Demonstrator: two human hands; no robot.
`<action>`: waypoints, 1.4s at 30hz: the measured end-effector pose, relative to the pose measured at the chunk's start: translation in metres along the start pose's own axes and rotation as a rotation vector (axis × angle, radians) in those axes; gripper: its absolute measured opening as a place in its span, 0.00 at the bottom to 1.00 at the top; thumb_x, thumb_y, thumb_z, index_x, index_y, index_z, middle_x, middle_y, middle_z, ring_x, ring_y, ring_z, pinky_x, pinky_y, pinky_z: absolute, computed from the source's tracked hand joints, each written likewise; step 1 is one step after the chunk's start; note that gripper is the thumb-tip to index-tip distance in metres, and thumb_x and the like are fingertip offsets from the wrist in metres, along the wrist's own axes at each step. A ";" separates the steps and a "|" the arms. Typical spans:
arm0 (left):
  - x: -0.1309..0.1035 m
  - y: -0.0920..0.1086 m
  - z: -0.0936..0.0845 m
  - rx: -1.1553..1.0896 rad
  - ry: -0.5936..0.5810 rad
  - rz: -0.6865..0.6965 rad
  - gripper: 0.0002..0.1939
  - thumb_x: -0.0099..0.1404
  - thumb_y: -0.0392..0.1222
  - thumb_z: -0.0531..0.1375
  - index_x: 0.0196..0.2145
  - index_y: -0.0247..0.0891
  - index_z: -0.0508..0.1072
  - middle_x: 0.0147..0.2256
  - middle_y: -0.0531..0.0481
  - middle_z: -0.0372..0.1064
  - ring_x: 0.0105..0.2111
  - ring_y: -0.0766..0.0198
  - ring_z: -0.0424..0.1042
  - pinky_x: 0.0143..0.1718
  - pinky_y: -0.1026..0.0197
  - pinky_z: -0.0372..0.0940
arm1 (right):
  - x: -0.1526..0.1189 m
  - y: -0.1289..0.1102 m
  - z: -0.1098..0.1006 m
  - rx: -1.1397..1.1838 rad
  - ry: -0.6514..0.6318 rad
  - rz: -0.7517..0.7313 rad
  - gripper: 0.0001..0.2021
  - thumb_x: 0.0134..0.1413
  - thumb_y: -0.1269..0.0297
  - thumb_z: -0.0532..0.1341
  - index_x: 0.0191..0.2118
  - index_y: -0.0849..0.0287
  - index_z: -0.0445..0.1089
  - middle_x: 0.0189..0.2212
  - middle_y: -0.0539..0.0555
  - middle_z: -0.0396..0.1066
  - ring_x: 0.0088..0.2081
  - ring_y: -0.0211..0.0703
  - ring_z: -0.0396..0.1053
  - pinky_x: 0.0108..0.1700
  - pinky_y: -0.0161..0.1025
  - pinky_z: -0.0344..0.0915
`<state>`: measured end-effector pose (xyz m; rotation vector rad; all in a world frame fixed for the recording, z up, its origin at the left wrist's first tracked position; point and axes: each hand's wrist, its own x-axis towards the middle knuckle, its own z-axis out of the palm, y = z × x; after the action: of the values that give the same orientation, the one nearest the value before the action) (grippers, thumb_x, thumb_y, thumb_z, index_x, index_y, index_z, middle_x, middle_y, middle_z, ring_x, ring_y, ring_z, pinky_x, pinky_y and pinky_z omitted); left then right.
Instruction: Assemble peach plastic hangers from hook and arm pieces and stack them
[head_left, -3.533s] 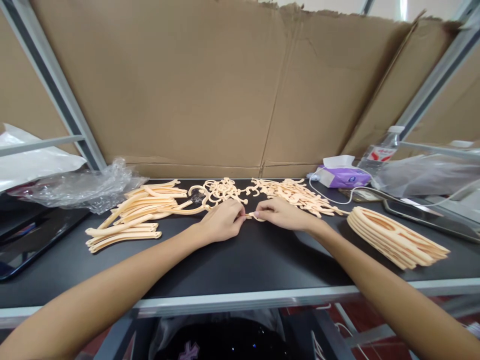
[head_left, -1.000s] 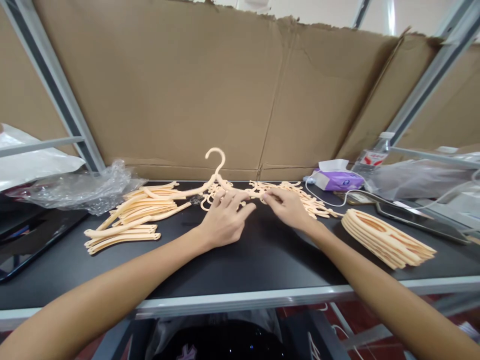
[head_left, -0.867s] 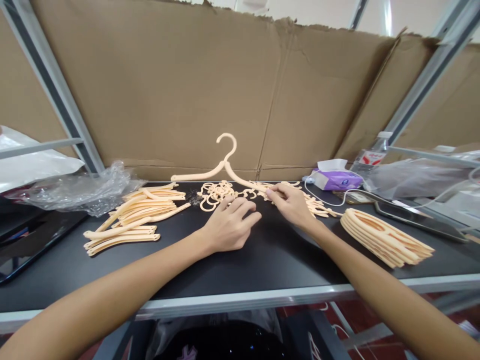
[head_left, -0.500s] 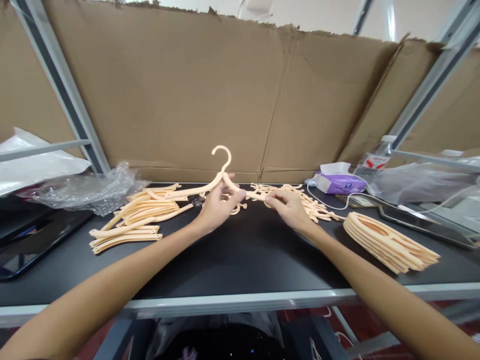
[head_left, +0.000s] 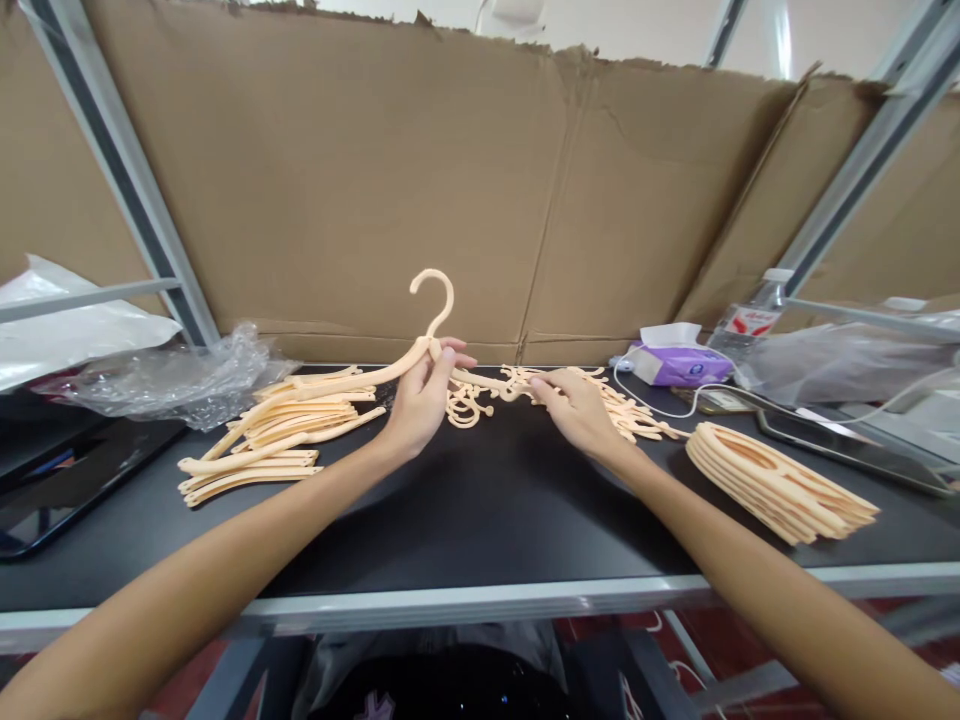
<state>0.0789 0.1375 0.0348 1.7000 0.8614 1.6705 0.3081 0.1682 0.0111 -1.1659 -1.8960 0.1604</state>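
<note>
A cream plastic clothes hanger is held up over the table, its hook pointing upward and its arms spread to both sides. My left hand is closed around it just below the hook. Its left arm reaches over a stack of loose hanger arms. Close to the end of its right arm is my right hand, fingers bent together; what they pinch, if anything, is hidden. Behind that hand lies a heap of small cream hook pieces, with more between my hands.
A pile of folded cream hangers lies at the right on the black table. Farther back are a purple tissue pack, a white cable, a phone and a bottle. Crumpled clear plastic lies left; cardboard walls the back.
My left hand has moved a little left with the hanger, whose hook is now higher. My right hand has stayed nearly in place, and the hanger's right arm has shifted away from its fingertips.
</note>
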 end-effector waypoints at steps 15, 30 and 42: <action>0.000 0.010 -0.025 1.235 -0.115 0.914 0.18 0.72 0.38 0.51 0.54 0.30 0.71 0.31 0.45 0.72 0.32 0.57 0.67 0.38 0.53 0.59 | 0.007 0.014 -0.017 -0.571 -0.091 0.109 0.14 0.59 0.64 0.54 0.37 0.59 0.78 0.40 0.60 0.78 0.45 0.54 0.70 0.46 0.45 0.60; -0.023 0.004 -0.005 1.375 -0.357 0.713 0.23 0.72 0.41 0.48 0.62 0.40 0.65 0.43 0.38 0.69 0.45 0.49 0.65 0.47 0.49 0.58 | 0.011 0.033 -0.044 -0.626 -0.412 0.149 0.20 0.44 0.73 0.58 0.43 0.54 0.78 0.44 0.55 0.78 0.44 0.50 0.73 0.40 0.38 0.63; -0.025 0.002 -0.004 1.489 -0.518 0.521 0.28 0.63 0.27 0.53 0.59 0.40 0.67 0.37 0.42 0.74 0.42 0.52 0.70 0.40 0.54 0.62 | 0.009 0.036 -0.038 -0.614 -0.400 0.092 0.09 0.51 0.70 0.59 0.32 0.58 0.78 0.33 0.58 0.77 0.36 0.47 0.73 0.37 0.37 0.60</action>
<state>0.0747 0.1162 0.0215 3.3207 1.6333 0.5135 0.3582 0.1831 0.0207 -1.7308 -2.3294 -0.1672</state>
